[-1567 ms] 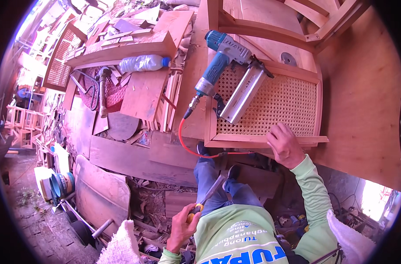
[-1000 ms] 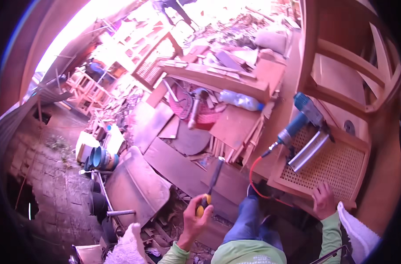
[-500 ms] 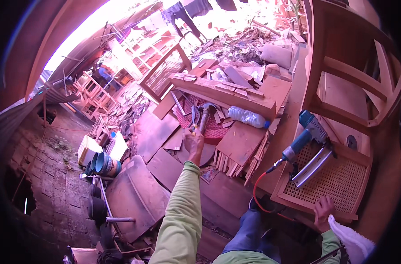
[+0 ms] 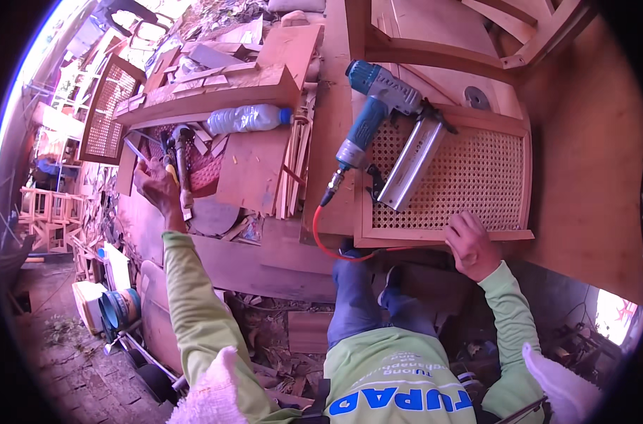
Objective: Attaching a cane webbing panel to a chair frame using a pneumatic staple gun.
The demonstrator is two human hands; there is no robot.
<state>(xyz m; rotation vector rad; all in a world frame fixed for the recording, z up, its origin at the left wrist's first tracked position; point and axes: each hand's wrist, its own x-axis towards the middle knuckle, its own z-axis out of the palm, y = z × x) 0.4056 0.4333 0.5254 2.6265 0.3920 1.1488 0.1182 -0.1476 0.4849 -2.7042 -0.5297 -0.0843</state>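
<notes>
My left hand [image 4: 157, 180] reaches onto the left pile, fingers bent beside a pale metal bar [image 4: 132, 148]; what they grip is unclear. A yellow-handled chisel [image 4: 170, 172] lies just right of it, beside a hammer [image 4: 183, 166] on a woven red mat [image 4: 203, 177]. My right hand [image 4: 468, 239] has curled fingers on the front rail of a cane panel's wooden frame [image 4: 427, 239]. A teal and silver pneumatic nail gun [image 4: 367, 127] with a red hose [image 4: 316, 226] lies across the panel.
A plastic bottle [image 4: 245, 119], plywood pieces [image 4: 251, 173] and offcuts fill the left pile. A wooden chair frame [image 4: 434, 49] stands above the panel. Another cane panel [image 4: 108, 109], stacked frames [image 4: 49, 215], a blue bucket [image 4: 118, 309] and debris are at left; a broad wooden board [image 4: 586, 198] is at right.
My left hand has moved forward from low in front of me to the pile, where the chisel now lies beside the hammer. My right hand stays on the panel. The view swung left and back.
</notes>
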